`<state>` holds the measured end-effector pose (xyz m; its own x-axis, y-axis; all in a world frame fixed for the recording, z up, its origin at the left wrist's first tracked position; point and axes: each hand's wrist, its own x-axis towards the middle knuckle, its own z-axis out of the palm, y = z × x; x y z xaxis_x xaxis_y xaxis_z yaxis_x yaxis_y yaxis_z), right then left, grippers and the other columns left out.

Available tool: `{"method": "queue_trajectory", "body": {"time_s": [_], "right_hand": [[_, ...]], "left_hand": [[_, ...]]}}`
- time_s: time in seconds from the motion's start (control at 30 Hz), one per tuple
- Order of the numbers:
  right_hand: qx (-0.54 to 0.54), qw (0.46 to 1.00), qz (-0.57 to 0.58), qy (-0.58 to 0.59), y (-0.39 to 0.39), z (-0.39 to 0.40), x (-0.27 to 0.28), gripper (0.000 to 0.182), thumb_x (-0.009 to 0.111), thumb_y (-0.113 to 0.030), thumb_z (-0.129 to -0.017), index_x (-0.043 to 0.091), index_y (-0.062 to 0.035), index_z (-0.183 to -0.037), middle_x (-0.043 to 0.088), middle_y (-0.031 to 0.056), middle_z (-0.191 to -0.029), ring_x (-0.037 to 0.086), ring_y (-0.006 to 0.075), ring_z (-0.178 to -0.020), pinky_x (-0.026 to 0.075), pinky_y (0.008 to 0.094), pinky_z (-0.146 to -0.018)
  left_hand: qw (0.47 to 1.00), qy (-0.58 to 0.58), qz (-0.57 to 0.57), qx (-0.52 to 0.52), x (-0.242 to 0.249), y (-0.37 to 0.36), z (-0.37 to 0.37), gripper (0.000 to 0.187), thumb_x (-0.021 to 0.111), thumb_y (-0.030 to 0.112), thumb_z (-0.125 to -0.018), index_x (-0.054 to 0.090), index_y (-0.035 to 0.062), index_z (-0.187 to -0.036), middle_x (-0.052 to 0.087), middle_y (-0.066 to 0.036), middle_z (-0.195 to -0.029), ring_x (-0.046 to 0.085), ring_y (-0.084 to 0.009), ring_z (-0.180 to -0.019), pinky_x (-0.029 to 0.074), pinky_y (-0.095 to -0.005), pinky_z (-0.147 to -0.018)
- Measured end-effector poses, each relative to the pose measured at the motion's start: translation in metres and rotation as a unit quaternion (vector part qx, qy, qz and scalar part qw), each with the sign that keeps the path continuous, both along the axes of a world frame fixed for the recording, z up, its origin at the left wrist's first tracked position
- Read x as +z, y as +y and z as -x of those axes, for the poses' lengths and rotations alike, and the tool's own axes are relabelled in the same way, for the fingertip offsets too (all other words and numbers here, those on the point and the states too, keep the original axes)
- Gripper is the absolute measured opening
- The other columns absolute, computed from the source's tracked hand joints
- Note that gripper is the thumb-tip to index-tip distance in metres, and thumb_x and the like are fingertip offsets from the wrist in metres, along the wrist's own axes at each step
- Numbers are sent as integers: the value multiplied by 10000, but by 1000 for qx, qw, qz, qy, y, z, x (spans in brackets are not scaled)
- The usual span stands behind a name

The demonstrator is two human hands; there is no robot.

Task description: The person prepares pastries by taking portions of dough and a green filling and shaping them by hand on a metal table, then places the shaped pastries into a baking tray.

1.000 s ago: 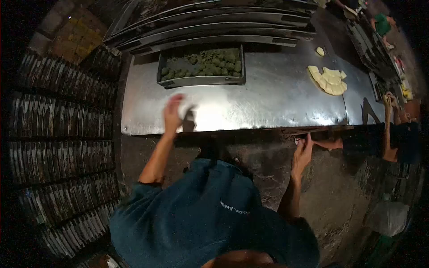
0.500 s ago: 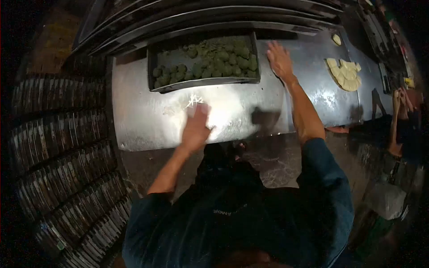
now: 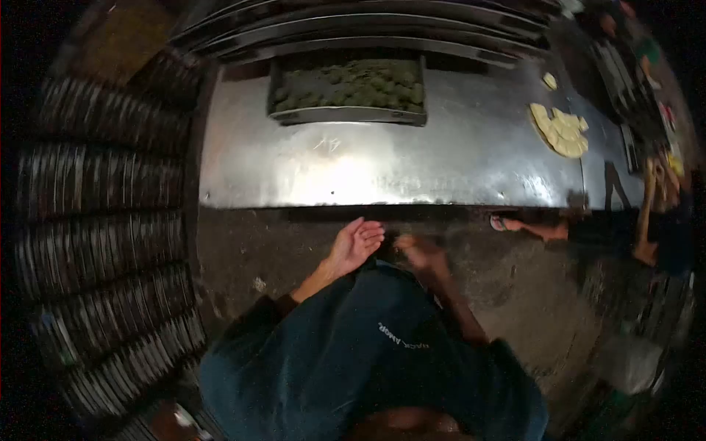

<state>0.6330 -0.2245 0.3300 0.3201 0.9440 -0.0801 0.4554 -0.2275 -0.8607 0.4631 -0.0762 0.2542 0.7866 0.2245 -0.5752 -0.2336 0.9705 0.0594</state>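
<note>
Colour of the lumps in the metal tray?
The lumps are dull green, seen in the head view, the only one; motion blur softens their edges.

- A single camera worn on the person's head gives the view, looking forward and steeply down over the person's own shirt (image 3: 368,367), which fills the lower middle.
- The lens is very wide: lines bow toward the sides, and the corners fall into black.
- The shirt is near the lens; the left hand (image 3: 357,246) and right hand (image 3: 423,253) show just beyond it, close to the centre.
- Farther forward, the metal table (image 3: 456,158) is seen from above, its front edge nearly level.
- Racks (image 3: 107,187) take the left side; another person's arm (image 3: 647,220) shows at the right.
</note>
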Motion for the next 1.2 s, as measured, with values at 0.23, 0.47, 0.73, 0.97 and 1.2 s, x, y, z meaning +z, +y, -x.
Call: {"method": "queue_trajectory", "body": {"time_s": [0.23,0.47,0.73,0.97,1.2], "right_hand": [[-303,946,-75,-90,-56,-105,-20,603,601,-123,-872,314,13,-1384,350,240,-1391,366,328,-1283,361,398,-1017],[-194,914,-211,-287,61,-57,135,645,608,-161,-769,386,-38,-1362,329,189,-1428,279,365,-1329,199,502,-1090],[-328,743,409,-416,-84,-101,-18,434,508,-246,-885,506,-77,-1285,487,129,-1320,500,304,-1149,362,458,-971],[-331,922,158,125,-78,-127,141,473,508,-247,-899,450,-65,-1331,426,139,-1384,436,303,-1242,358,398,-1006],[-269,924,-76,-261,-57,-263,88,526,541,-248,-891,406,-71,-1368,370,149,-1428,364,295,-1308,286,434,-1072]], "left_hand": [[544,243,-803,21,163,115,-116,370,513,260,-911,555,-2,-1168,533,-185,-1245,504,-307,-1157,383,-403,-981],[755,-96,-634,-137,128,17,-225,601,388,446,-961,295,70,-1421,323,-140,-1454,303,-252,-1335,233,-380,-1092],[753,-414,-443,-255,211,-41,-215,578,360,387,-980,228,67,-1443,353,-171,-1424,297,-226,-1349,172,-396,-1120],[614,-314,-614,-384,109,-59,-313,486,368,299,-983,359,20,-1381,316,-136,-1460,341,-214,-1324,262,-335,-1091],[920,-177,-154,-315,165,-77,-395,588,365,385,-987,207,50,-1444,324,-119,-1453,357,-236,-1314,327,-350,-1055]]}}
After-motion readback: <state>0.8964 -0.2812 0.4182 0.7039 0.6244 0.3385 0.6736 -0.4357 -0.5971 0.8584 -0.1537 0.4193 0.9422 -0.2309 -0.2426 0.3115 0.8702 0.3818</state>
